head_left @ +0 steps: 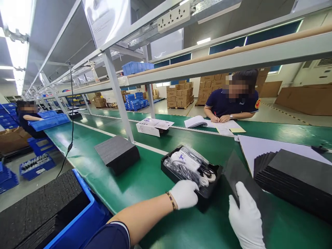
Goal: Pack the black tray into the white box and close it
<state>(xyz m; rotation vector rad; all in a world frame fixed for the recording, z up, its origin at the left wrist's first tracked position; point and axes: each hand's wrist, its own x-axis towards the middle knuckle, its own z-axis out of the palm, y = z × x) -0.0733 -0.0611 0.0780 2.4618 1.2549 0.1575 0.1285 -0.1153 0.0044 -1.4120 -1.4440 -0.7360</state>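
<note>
My left hand (184, 193), in a white glove, rests curled on the near edge of a black foam tray (207, 197) that holds plastic-bagged parts (189, 164) and a white cable. My right hand (245, 216), also gloved, grips a thin black foam sheet (234, 171) and holds it tilted just right of the tray. Both sit on the green conveyor belt (145, 180).
A stack of black foam sheets (298, 180) lies at the right, on a white board (259, 145). A black foam block (117, 153) and a white box (153, 126) lie further along the belt. A blue bin (83, 221) of foam stands at lower left. One person writes across the belt; another sits far left.
</note>
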